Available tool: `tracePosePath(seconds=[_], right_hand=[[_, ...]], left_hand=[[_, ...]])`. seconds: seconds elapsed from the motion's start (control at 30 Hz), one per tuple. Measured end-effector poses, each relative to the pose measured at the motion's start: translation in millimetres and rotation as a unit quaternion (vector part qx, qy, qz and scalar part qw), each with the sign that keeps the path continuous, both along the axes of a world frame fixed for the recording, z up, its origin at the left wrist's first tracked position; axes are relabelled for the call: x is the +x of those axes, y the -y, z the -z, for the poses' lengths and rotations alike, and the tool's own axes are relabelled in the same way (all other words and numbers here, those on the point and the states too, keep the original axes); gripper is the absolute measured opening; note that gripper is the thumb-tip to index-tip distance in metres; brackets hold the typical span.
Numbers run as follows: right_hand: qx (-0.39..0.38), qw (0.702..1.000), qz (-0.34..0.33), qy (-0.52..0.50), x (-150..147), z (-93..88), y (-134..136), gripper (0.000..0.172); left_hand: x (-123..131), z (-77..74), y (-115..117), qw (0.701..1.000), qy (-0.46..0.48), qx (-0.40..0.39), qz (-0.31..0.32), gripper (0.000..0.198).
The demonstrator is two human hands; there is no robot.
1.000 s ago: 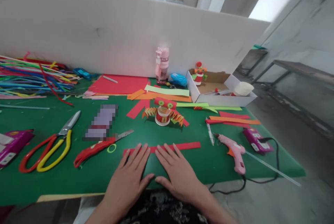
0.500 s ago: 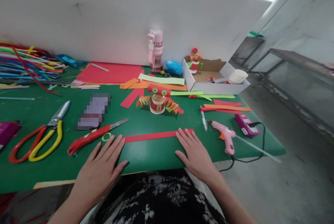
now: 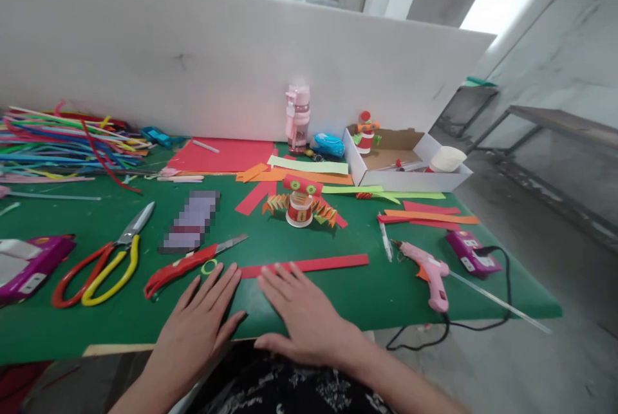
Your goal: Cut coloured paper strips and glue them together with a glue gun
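Observation:
My left hand (image 3: pixel 196 330) lies flat and open on the green table mat (image 3: pixel 120 317) near the front edge, fingers spread, its fingertips close to the red-handled scissors (image 3: pixel 186 264) and a small green ring (image 3: pixel 209 266). My right hand (image 3: pixel 302 317) also lies flat and open beside it, fingertips at the left part of a long red paper strip (image 3: pixel 318 264). Neither hand holds anything. Beyond the strip stands a small paper-cup craft figure (image 3: pixel 300 203) with folded orange and green legs.
Red-and-yellow scissors (image 3: pixel 103 259) lie at the left. A pink glue gun (image 3: pixel 429 272) with a black cord lies at the right, next to a purple pack (image 3: pixel 470 252). Behind are coloured paper strips (image 3: pixel 309 169), a white box (image 3: pixel 410 166), a pink bottle (image 3: pixel 298 119) and pipe cleaners (image 3: pixel 62 143).
My right hand slid left along the red strip from its right end to its left part. My left hand stayed flat near the scissors. The view tilted back up.

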State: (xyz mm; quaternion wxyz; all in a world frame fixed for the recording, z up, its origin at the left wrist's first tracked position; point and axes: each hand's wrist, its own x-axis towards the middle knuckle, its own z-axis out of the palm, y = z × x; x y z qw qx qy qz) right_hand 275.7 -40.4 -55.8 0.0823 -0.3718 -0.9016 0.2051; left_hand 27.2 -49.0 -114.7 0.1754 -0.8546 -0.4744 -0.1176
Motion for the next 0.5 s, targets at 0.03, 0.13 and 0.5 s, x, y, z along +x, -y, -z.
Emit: tracePosePath(seconds=[0.03,0.13,0.5], right_hand=[[-0.005,1.0,-0.019,-0.005,-9.8,1.3,-2.7,0.081],[-0.009,1.0,-0.024,-0.007,-22.2,7.8,-7.3,0.084],[-0.038,0.994,0.098,0.036,43.4,11.2,3.8,0.074]], left_hand=[[-0.1,0.4,-0.1,1.0,0.003,0.009,0.007,0.062],[-0.2,-0.2,-1.2,0.999,0.02,0.028,0.029,0.065],[-3.5,-0.1,-6.2,0.997,0.03,0.032,0.061,0.072]])
